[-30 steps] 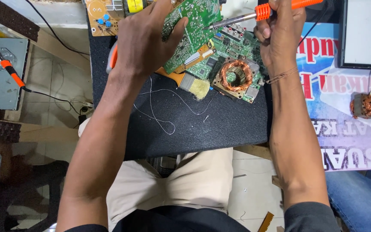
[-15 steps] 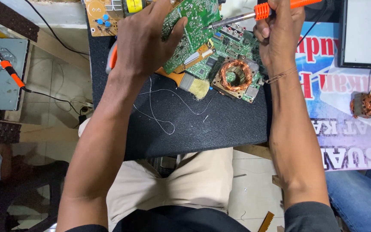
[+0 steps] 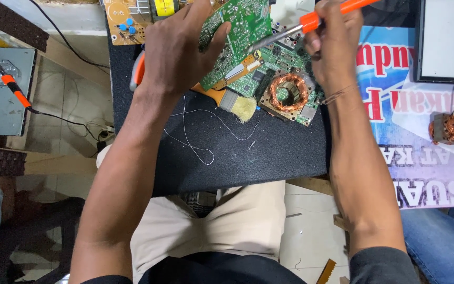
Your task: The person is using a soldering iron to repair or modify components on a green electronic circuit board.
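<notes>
Head view, itemised from the black foam mat (image 3: 269, 158), which we take as our landmark.

1. Left hand (image 3: 177, 52): over the mat's far left part, fingers clenched around a small green circuit board (image 3: 240, 37), thumb on its near face, board tilted up off the mat.
2. Right hand (image 3: 334, 44): over the mat's far right corner, fingers grasping the orange handle of a soldering iron (image 3: 311, 21). Its metal tip points left and meets the right edge of the small green circuit board.
3. Larger green circuit board (image 3: 285, 79): flat on the mat's far side, beneath both hands, carrying a round copper coil (image 3: 288, 92).
4. Brush (image 3: 235, 102): on the mat just nearer than the held board, pale bristles pointing right, touching the larger board's near edge.
5. Thin wire (image 3: 200, 134): looped loosely across the mat's centre, near the brush.
6. Orange-handled tool (image 3: 138, 71): at the mat's left edge, mostly hidden under our left wrist; we cannot tell its kind.
7. Tan circuit board (image 3: 127, 21): at the mat's far left corner, with blue components.
8. Printed banner (image 3: 421, 142): just right of the mat, bearing a small copper-wound motor part (image 3: 450, 129).
9. Second orange-handled iron (image 3: 11, 87): well left of the mat, on a grey metal box (image 3: 1, 105).
</notes>
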